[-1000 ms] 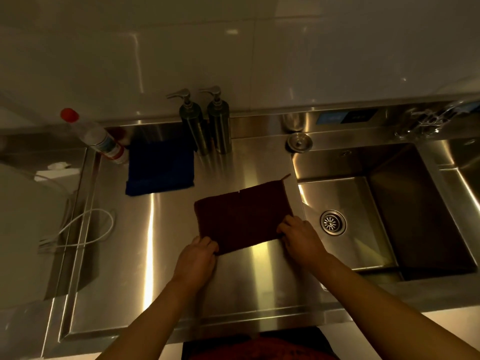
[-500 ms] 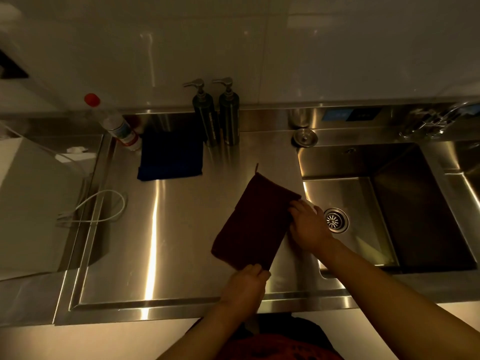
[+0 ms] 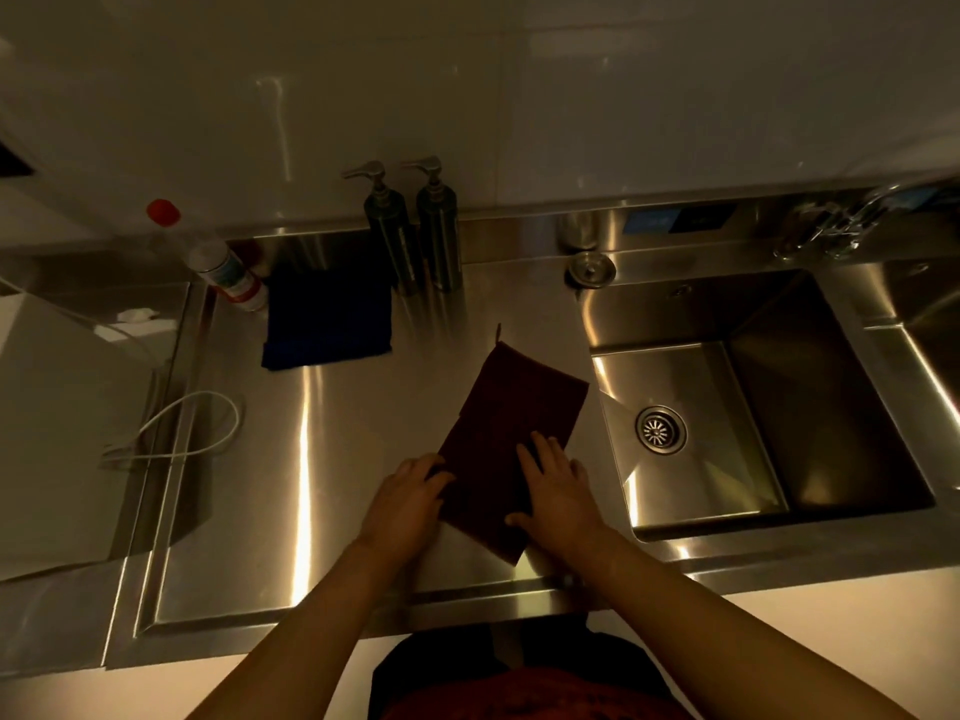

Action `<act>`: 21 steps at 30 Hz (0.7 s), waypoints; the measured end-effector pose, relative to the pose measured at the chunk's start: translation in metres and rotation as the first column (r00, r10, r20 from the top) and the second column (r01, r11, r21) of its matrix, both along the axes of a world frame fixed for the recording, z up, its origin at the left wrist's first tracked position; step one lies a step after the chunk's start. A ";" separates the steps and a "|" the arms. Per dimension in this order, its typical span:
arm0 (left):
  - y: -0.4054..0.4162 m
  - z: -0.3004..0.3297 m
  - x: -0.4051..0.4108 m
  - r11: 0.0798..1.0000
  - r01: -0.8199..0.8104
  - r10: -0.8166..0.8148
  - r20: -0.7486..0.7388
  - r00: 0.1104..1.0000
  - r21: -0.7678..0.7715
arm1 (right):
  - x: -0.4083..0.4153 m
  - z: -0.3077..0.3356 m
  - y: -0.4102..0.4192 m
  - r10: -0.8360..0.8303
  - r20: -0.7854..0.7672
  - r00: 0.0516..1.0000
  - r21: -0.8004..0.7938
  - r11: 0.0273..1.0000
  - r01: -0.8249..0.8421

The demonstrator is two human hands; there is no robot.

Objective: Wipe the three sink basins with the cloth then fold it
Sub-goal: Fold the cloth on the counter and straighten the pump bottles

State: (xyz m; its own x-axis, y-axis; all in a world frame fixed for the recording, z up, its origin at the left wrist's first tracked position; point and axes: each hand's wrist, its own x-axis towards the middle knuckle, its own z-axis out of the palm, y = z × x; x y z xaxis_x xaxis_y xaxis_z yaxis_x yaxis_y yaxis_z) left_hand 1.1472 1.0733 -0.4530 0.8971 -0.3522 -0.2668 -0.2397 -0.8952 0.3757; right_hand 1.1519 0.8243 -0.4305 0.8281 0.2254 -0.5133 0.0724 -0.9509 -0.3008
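Note:
A dark red cloth, folded into a long rectangle, lies at an angle on the steel counter just left of the sink basin. My left hand touches its near left edge, fingers lying along the side. With straight fingers, my right hand rests flat on the near half of the cloth. A second basin shows at the far right edge, mostly cut off.
A folded blue cloth lies at the back left beside a red-capped bottle. Two pump dispensers stand against the wall. A white cable loops at the left. A drain plug and tap sit behind the basin.
The cloth has been turned from lying crosswise to lying lengthwise at an angle. My right hand moved from its far right edge onto its near half; my left came up to the left edge.

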 end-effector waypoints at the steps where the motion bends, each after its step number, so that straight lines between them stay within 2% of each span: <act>1: 0.001 -0.002 -0.003 1.000 -0.007 0.007 0.006 1.000 -0.002 | 0.000 -0.001 -0.001 0.003 0.000 1.000 -0.004 1.000 -0.003; 5: -0.008 -0.004 -0.024 1.000 -0.008 0.009 0.024 1.000 -0.024 | 0.004 -0.005 -0.021 0.039 0.011 0.999 0.006 0.999 -0.040; 10: -0.038 -0.006 -0.063 0.996 0.067 -0.063 0.061 0.996 -0.053 | -0.002 -0.013 -0.065 0.084 0.041 0.996 0.026 0.996 -0.085; 14: -0.060 -0.005 -0.078 0.997 0.067 -0.067 0.003 0.998 -0.046 | -0.016 -0.013 -0.086 0.063 0.113 0.992 0.032 0.997 -0.067; 17: -0.065 -0.003 -0.078 0.998 0.050 -0.051 -0.022 0.998 -0.037 | -0.034 -0.011 -0.087 0.125 0.199 0.972 0.082 0.986 -0.143; 21: -0.063 -0.001 -0.075 0.996 0.074 -0.074 0.016 0.997 -0.049 | -0.056 -0.011 -0.080 0.187 0.197 0.962 0.170 0.960 -0.221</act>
State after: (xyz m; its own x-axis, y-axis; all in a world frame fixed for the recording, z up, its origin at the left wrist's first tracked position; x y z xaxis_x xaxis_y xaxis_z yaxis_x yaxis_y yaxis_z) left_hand 1.0720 1.0105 -0.4541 0.8717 -0.4301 -0.2350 -0.3101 -0.8554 0.4149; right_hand 1.0955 0.7443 -0.4418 0.8281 0.4773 -0.2941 0.3274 -0.8375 -0.4375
